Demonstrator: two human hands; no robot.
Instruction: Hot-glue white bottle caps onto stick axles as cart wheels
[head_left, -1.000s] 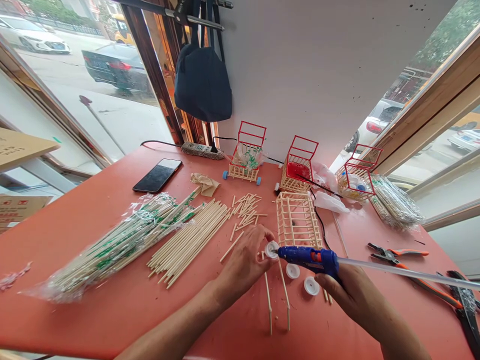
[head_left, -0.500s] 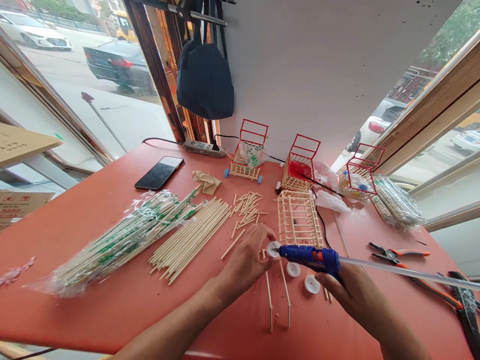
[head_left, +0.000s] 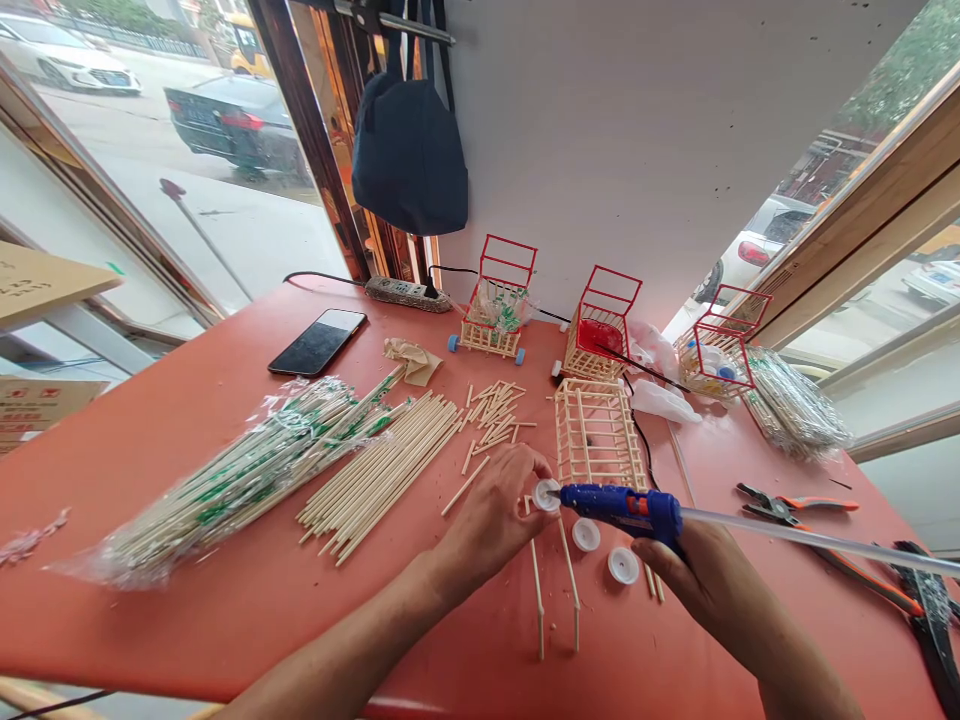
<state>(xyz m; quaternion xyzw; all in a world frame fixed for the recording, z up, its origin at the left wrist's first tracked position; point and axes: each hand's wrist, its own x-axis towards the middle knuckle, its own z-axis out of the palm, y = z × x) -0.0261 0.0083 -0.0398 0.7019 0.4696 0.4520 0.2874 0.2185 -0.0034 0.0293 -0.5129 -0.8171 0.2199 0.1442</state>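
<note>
My left hand (head_left: 504,505) pinches a small white plastic cap (head_left: 546,495) between thumb and fingers. The blue hot glue gun (head_left: 622,510) is gripped in my right hand (head_left: 709,575), its nozzle tip at the inside of that cap. A long clear glue stick (head_left: 810,543) sticks out of the gun's back end. Two more white caps (head_left: 623,566) lie on the table below the gun. Beneath my left hand is a frame of thin wooden sticks (head_left: 538,600), its upper part hidden. Just beyond the gun rests a stick-built basket (head_left: 598,430).
Loose wooden sticks (head_left: 382,475), short cut pieces (head_left: 495,415) and a bagged bundle (head_left: 240,480) cover the left of the red table (head_left: 187,640). A phone (head_left: 319,342) lies farther back. Small stick carts (head_left: 491,325) line the back. Pliers (head_left: 795,505) lie at right.
Almost nothing differs. Both hands keep the cap and glue gun in the same place, with only a slight shift of the whole view.
</note>
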